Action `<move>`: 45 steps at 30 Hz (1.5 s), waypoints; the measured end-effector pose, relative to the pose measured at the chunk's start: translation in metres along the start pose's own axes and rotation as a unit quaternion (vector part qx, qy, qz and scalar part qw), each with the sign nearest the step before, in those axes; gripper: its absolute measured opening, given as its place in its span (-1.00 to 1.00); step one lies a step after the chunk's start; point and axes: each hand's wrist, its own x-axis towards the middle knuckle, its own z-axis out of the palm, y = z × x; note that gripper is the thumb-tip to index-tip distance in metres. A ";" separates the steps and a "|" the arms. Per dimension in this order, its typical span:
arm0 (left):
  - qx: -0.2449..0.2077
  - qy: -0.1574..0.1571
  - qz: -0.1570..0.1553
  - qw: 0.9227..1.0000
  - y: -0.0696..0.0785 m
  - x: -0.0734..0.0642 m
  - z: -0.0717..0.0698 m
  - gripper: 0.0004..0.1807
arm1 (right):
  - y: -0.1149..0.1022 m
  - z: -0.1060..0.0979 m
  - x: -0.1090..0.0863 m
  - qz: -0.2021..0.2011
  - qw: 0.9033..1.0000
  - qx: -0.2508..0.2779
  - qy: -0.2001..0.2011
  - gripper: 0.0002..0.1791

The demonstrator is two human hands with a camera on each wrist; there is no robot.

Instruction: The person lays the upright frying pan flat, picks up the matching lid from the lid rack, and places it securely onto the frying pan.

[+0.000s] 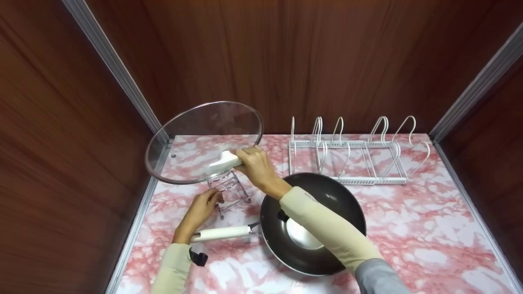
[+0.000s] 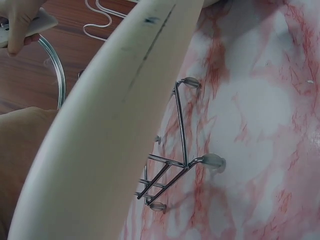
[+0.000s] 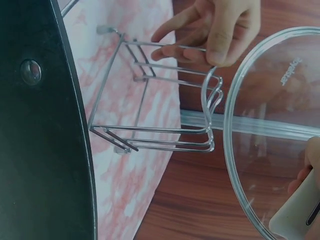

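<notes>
My right hand [image 1: 256, 166] grips the white handle [image 1: 224, 163] of a large clear glass lid [image 1: 204, 134], which it holds tilted above the table at left. Below the lid stands a small chrome wire rack [image 1: 235, 200]. My left hand [image 1: 203, 208] holds this rack at its side, thumb and fingers around the upper wires, as the right wrist view shows the hand [image 3: 220, 30] there. Under the right forearm lies a dark frying pan [image 1: 347, 204], its cream handle [image 1: 224, 233] pointing left past the left wrist. That handle hides part of the chrome rack [image 2: 182, 125] in the left wrist view.
A white wire rack [image 1: 355, 179] with tall curved dividers stands at the back right, behind the pan. Brown wood-grain panels [image 1: 286, 61] enclose the red-and-white marbled table [image 1: 441, 245] at the back and both sides, with metal strips [image 1: 118, 77] along the corners.
</notes>
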 end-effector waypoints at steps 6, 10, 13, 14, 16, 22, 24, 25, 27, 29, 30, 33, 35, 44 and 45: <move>-0.006 -0.002 -0.007 1.000 0.001 0.000 -0.001 -0.77 | -0.002 -0.006 0.001 -0.002 1.000 0.005 0.008 -0.51; -0.002 -0.001 -0.013 1.000 0.002 0.000 -0.001 -0.76 | -0.002 -0.008 0.001 -0.007 1.000 0.004 0.018 -0.54; 0.001 0.000 -0.013 1.000 0.002 0.000 -0.002 -0.75 | -0.002 -0.010 0.000 -0.011 1.000 -0.001 0.024 -0.56; 0.000 -0.001 -0.013 1.000 0.002 0.001 -0.002 -0.74 | -0.002 -0.011 0.000 -0.011 1.000 -0.003 0.024 -0.56; -0.001 -0.001 -0.011 1.000 0.003 0.001 -0.001 -0.74 | -0.003 -0.013 0.000 -0.011 1.000 -0.004 0.024 -0.57; -0.007 -0.003 -0.012 1.000 0.002 0.001 0.000 -0.75 | -0.006 -0.020 0.000 -0.002 1.000 -0.014 0.024 -0.66; -0.005 -0.004 -0.015 1.000 0.002 0.000 -0.001 -0.75 | -0.007 -0.022 0.000 0.000 1.000 -0.016 0.026 -0.69; -0.004 -0.005 -0.017 1.000 0.002 0.000 -0.001 -0.75 | -0.006 -0.024 0.000 0.001 1.000 -0.016 0.027 -0.70; 0.002 -0.001 -0.017 1.000 0.002 0.000 -0.001 -0.76 | -0.006 -0.026 0.001 0.004 0.999 -0.017 0.031 -0.72; 0.004 -0.002 -0.022 1.000 0.002 0.000 -0.002 -0.75 | -0.005 -0.027 0.001 0.009 0.999 -0.020 0.036 -0.72; 0.003 -0.003 -0.026 1.000 0.002 0.000 -0.002 -0.74 | -0.005 -0.028 0.001 0.012 0.999 -0.022 0.039 -0.71; -0.001 -0.005 -0.027 1.000 0.002 0.000 -0.002 -0.73 | -0.003 -0.031 0.000 0.019 0.998 -0.026 0.047 -0.71; -0.007 -0.007 -0.030 1.000 0.002 0.000 -0.002 -0.73 | -0.001 -0.032 -0.001 0.023 0.998 -0.030 0.052 -0.71; -0.003 -0.003 -0.021 1.000 0.000 0.002 -0.002 -0.73 | 0.005 -0.038 -0.005 0.029 0.997 -0.037 0.056 -0.76; -0.003 -0.002 -0.020 1.000 0.000 0.003 -0.003 -0.74 | 0.006 -0.039 -0.006 0.029 0.997 -0.038 0.057 -0.76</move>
